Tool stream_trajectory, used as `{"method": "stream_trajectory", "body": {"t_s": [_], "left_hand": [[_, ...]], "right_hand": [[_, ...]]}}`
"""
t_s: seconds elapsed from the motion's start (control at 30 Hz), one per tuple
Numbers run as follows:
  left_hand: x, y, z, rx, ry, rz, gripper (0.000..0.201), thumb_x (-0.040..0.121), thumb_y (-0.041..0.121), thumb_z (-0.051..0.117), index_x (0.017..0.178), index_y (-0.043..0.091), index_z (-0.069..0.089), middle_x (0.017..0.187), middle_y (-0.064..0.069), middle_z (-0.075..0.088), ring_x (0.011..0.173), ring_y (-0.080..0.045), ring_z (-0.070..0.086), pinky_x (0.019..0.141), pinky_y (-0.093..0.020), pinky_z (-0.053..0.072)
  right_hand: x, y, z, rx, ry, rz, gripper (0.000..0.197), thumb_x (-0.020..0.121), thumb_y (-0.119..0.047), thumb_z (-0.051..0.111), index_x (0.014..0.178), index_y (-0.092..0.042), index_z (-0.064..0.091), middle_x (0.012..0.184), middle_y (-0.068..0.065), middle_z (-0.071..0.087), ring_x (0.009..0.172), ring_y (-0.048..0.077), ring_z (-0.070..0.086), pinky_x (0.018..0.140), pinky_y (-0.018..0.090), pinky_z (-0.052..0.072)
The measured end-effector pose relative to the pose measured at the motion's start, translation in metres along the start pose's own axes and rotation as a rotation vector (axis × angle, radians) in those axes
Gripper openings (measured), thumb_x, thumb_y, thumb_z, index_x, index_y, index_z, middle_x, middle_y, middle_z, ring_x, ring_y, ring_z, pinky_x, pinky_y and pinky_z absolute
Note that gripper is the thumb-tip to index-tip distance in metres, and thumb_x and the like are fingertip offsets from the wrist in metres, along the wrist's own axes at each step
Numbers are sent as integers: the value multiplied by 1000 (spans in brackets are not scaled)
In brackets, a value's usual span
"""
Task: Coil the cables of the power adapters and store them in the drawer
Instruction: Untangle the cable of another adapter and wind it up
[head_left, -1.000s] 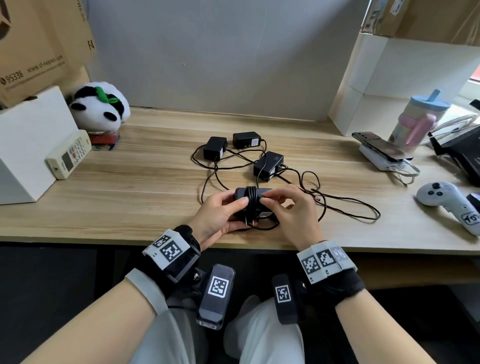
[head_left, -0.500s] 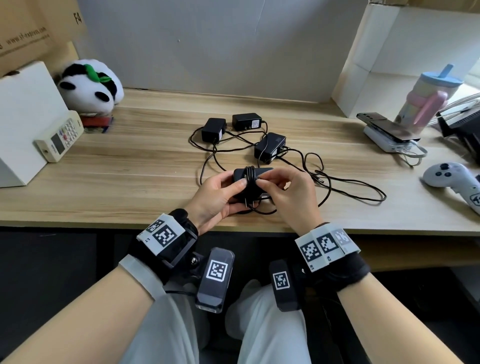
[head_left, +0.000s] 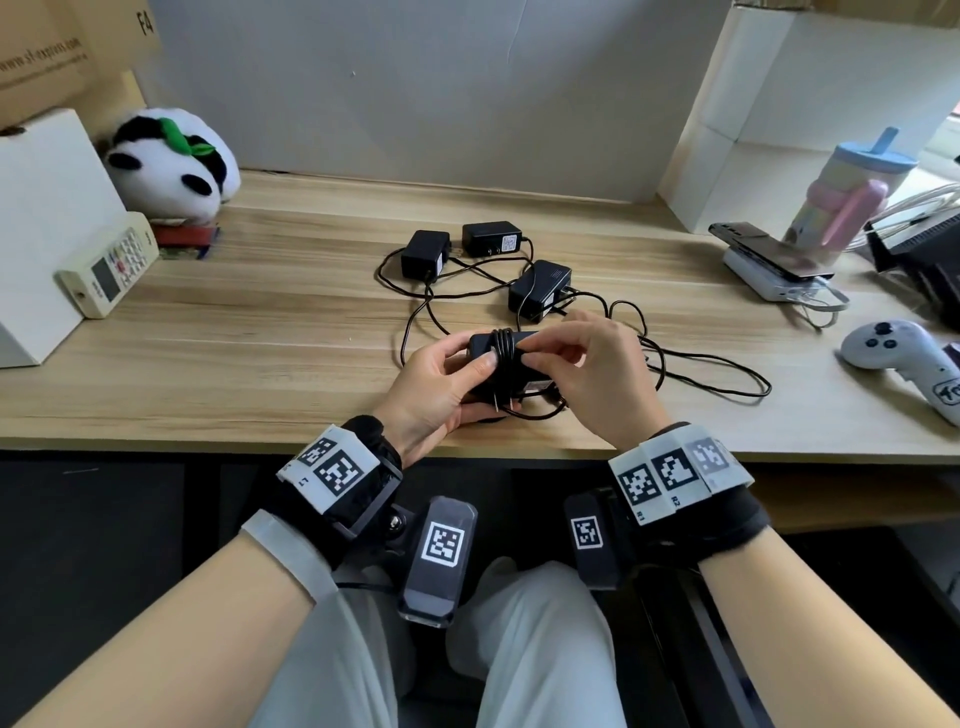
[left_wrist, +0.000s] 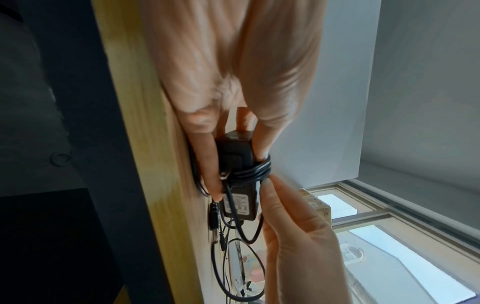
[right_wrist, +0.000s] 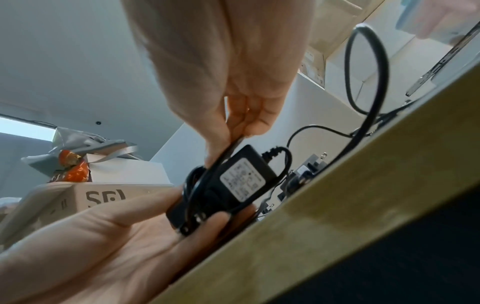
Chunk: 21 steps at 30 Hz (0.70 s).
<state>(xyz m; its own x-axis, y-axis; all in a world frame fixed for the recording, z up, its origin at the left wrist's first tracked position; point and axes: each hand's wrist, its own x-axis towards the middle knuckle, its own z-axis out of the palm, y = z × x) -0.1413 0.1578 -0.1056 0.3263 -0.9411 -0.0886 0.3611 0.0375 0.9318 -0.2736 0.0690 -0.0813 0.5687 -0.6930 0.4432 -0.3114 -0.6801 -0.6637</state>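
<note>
Wrapping goes best kept taut: the left hand (head_left: 441, 384) grips the power adapter (head_left: 506, 364) just above the bench (head_left: 260, 374) edge, while the right hand (head_left: 592, 374) pinches its cable (left_wrist: 261, 170); lay each turn beside the last, then tuck the end.

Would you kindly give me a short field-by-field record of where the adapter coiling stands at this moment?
held adapter: black adapter, cable wound several turns round its body
left hand: left hand grips the adapter's body
right hand: right hand pinches the cable at the wrap
loose end: barrel plug hangs free
waiting adapters: three on the desk, at, cables uncoiled and tangled
drawer: not in view
</note>
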Motion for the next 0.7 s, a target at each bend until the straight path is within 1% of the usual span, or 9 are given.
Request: {"method": "stream_trajectory", "body": {"t_s": [0.07,0.2,0.27,0.37,0.47,0.53,0.6,0.63,0.7], "left_hand": [[1,-1,0,8,17,10,31,94,3,50,125,0,53,121,-25,55,108,-42,58,70,-38,59],[1,-2,1,14,38,21,27,94,2,50,121,2,54,115,-22,57,100,-37,61,69,-38,59],[0,-1,1,29,43,14,27,95,3,49,121,2,54,118,-25,56,101,-38,61,68,-37,60],[-1,0,2,46,11,-25,29,95,3,50,123,-1,54,123,-29,54,108,-40,59,68,-37,60],[-1,2,1,46,-18,-57,29,94,3,50,123,-2,53,125,-30,53,107,-38,59,69,-40,60],[0,3,0,30,-20,-73,29,93,3,51,122,-3,52,126,-30,52,106,-38,59,70,-41,59],[0,4,1,20,-9,-79,27,93,3,50,119,-3,52,122,-29,54,101,-35,61,68,-40,60],[0,4,2,20,0,-77,25,93,3,50,117,-3,53,118,-28,54,98,-33,62,67,-39,60],[1,3,3,29,11,-68,19,94,3,50,112,0,55,112,-24,57,92,-30,63,67,-38,59]], "right_hand": [[-3,-1,6,19,73,40,13,77,-5,72,86,-13,76,67,-16,50,63,-8,49,62,7,37],[-12,-3,23,-7,204,68,13,79,-7,70,87,-17,75,69,-20,48,70,3,50,69,18,41],[-12,-1,23,38,198,49,15,79,-6,70,88,-16,75,69,-18,47,70,1,48,69,16,41],[-6,3,9,101,103,14,16,78,-2,70,89,-12,75,67,-14,47,66,-5,48,66,9,38],[-2,5,1,99,24,0,17,77,-2,71,90,-12,75,67,-14,48,65,1,47,64,10,38],[-2,3,1,108,35,35,16,77,-4,72,89,-13,75,67,-15,49,64,0,47,63,9,37],[-5,1,5,89,81,76,14,78,-5,70,88,-13,76,68,-17,50,64,-7,49,63,6,37],[-8,-1,8,70,114,93,13,79,-5,70,88,-13,76,69,-19,50,66,-7,49,64,6,36],[-13,-5,16,11,185,108,14,81,-7,68,90,-15,76,70,-20,46,72,0,49,69,10,38]]}}
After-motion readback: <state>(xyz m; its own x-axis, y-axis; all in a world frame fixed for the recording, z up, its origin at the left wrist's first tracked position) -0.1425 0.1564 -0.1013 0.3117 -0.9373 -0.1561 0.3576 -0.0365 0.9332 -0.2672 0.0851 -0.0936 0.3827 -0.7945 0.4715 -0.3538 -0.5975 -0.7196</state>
